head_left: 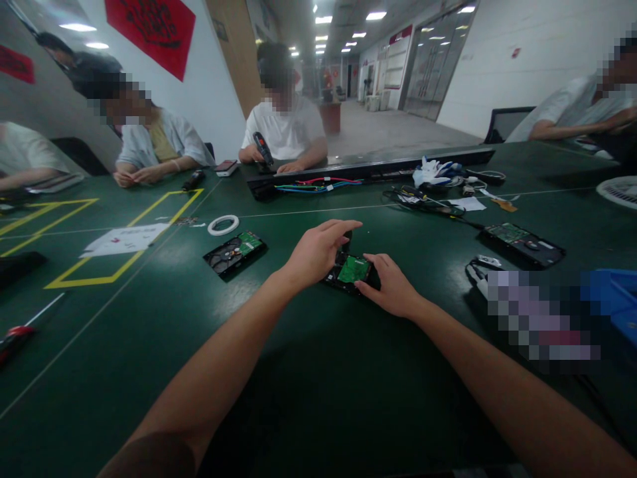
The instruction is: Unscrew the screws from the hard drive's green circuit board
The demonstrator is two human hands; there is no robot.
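Observation:
A hard drive with a green circuit board (354, 269) lies on the green table in front of me. My right hand (393, 285) grips its right end, fingers at the far corner and thumb on the near edge. Over its left end is my left hand (316, 252), index finger stretched to the right, the other fingers curled round a dark object (348, 235) that is mostly hidden. Left of my hands lies a second drive (235, 253), board side up, and a third drive (522, 243) sits to the right.
A white ring (223, 225), paper (124, 239) and a red-handled screwdriver (17, 337) are on the left. A long black housing with wires (318, 184) spans the back, near a person holding a power tool (263, 149). Cables, white gloves (432, 172) and a blue bin (624, 299) are right.

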